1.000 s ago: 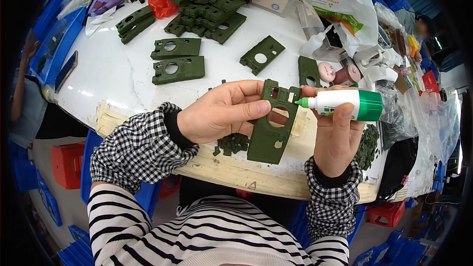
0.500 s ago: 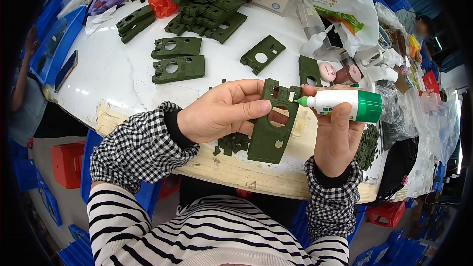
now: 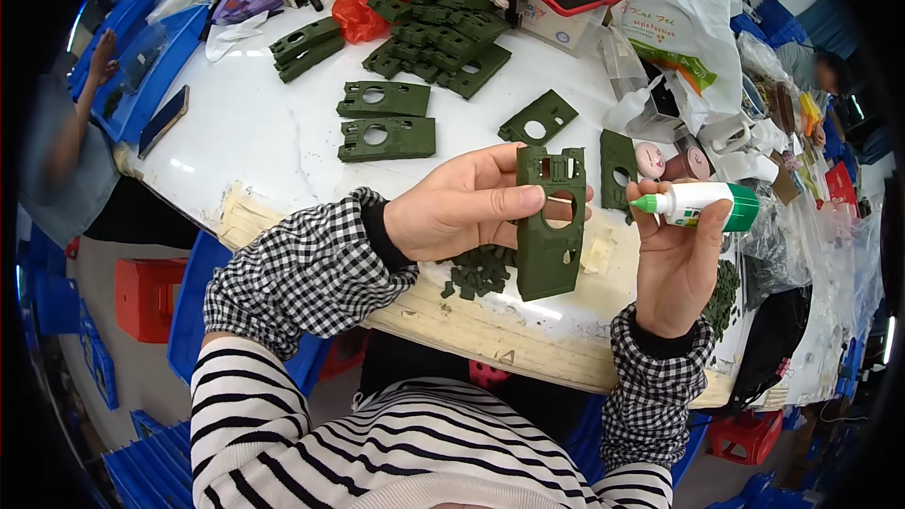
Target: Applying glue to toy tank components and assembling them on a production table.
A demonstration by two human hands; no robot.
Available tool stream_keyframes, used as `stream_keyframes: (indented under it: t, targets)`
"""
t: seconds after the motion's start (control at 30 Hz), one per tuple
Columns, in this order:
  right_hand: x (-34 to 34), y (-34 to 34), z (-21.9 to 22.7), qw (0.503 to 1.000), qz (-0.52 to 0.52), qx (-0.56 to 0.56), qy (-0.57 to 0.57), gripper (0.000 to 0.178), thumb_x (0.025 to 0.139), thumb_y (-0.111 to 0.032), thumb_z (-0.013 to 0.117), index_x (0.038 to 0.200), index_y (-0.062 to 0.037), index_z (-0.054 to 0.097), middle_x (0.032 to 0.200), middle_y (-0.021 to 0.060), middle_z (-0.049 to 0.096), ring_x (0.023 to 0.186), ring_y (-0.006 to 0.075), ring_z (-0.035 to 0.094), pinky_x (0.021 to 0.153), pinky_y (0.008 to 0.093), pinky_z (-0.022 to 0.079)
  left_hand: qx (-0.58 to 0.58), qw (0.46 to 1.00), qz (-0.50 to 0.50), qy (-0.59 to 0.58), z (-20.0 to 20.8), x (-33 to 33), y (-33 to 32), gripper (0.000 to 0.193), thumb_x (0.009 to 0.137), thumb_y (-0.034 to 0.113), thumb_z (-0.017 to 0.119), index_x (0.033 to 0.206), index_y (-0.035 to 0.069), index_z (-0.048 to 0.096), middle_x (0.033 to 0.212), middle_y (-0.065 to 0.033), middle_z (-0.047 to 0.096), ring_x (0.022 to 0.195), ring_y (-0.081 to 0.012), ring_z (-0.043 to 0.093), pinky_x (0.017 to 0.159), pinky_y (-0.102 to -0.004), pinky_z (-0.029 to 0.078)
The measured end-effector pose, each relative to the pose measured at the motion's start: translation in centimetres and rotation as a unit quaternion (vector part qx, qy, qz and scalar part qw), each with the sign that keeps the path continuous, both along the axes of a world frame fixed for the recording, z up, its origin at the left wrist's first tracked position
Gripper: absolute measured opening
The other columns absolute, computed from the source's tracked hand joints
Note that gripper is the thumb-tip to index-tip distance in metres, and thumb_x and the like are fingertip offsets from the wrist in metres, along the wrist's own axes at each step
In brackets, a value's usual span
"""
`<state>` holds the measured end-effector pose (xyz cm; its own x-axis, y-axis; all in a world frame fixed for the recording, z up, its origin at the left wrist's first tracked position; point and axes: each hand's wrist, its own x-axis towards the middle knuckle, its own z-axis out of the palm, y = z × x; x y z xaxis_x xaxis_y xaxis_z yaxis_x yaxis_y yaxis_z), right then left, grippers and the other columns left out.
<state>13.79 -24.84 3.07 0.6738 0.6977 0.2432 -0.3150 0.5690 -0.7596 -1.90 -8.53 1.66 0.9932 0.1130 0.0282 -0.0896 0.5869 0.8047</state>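
Above the near edge of the tabletop (image 3: 283, 132), the left hand (image 3: 452, 212) pinches a dark green plastic plate (image 3: 550, 226) upright, its grip pressed on the plate's left side. Just beside it, the right hand (image 3: 674, 259) is wrapped around a white glue bottle (image 3: 698, 205), green tip pointing at the plate. Farther back lie two flat green plates (image 3: 386, 120), and a pile of green parts (image 3: 438, 33) sits near the far edge.

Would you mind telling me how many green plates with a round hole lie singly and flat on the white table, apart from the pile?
4: two side by side mid-table, one further right, one behind the held plate. More may be hidden.
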Motion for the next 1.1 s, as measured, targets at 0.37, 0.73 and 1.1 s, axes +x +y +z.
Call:
stream_keyframes:
  t: [0.37, 0.73, 1.1]
  targets:
    - [0.9, -0.1, 0.4, 1.000, -0.013, 0.000, -0.014, 0.045, 0.099, -0.031, 0.046, 0.132, -0.0042, 0.033, 0.106, 0.0156, 0.059, 0.094, 0.0275, 0.063, 0.086, 0.0428, 0.053, 0.136, 0.960, 0.244, -0.006, 0.2, -9.5, 4.8, 0.067, 0.079, 0.020, 0.072, 0.133, 0.004, 0.036, 0.124, -0.0126, 0.051, 0.125, -0.0281, 0.046, 0.103, -0.0447, 0.042]
    - [0.2, -0.2, 0.3, 1.000, 0.010, 0.001, -0.023, 0.041, 0.099, -0.030, 0.046, 0.129, -0.0047, 0.037, 0.104, 0.0144, 0.061, 0.093, 0.0276, 0.064, 0.083, 0.0414, 0.055, 0.498, 0.803, 0.292, 0.150, -2.2, -13.6, 6.8, 0.055, 0.069, 0.007, 0.079, 0.115, 0.005, 0.049, 0.110, -0.0079, 0.056, 0.105, -0.0184, 0.051, 0.091, -0.0319, 0.044]
    - [0.3, -0.3, 0.2, 0.999, 0.027, -0.002, -0.020, 0.042, 0.098, -0.030, 0.047, 0.131, -0.0061, 0.035, 0.103, 0.0137, 0.061, 0.093, 0.0278, 0.064, 0.083, 0.0415, 0.055, 0.838, 0.488, 0.199, 0.142, 0.6, -11.5, 7.4, 0.057, 0.067, 0.036, 0.079, 0.109, 0.010, 0.051, 0.129, -0.0150, 0.048, 0.128, -0.0355, 0.033, 0.106, -0.0496, 0.025]
